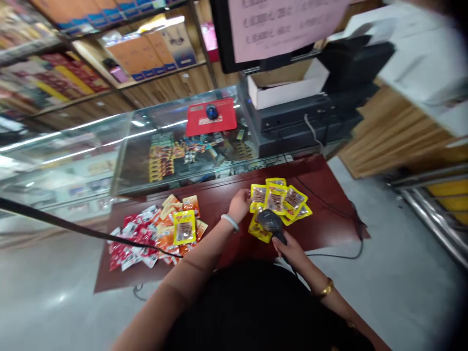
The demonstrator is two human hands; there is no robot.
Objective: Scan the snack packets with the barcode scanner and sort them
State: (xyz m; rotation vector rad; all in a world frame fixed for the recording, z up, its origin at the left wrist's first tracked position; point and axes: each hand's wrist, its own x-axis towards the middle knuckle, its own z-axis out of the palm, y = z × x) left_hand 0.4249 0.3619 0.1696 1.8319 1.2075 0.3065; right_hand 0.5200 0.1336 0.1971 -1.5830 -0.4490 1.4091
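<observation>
My right hand (287,245) is wrapped round the handle of a black barcode scanner (269,220), whose head hangs over a group of yellow-edged snack packets (277,199). At the left side of that group, my left hand (240,204) has its fingers closed at the edge of one yellow snack packet (258,194). Left of my left arm, a single yellow packet (185,227) lies on top of several orange packets (166,236). Beside them is a heap of red and white packets (137,239). All of these rest on a dark red table (223,243).
Behind the table stands a glass display counter (127,141) with a red mouse pad (197,122) and a mouse on top. A monitor (223,39) and a white open box (288,90) are at the back right. A black cable (343,256) trails off the table's right side.
</observation>
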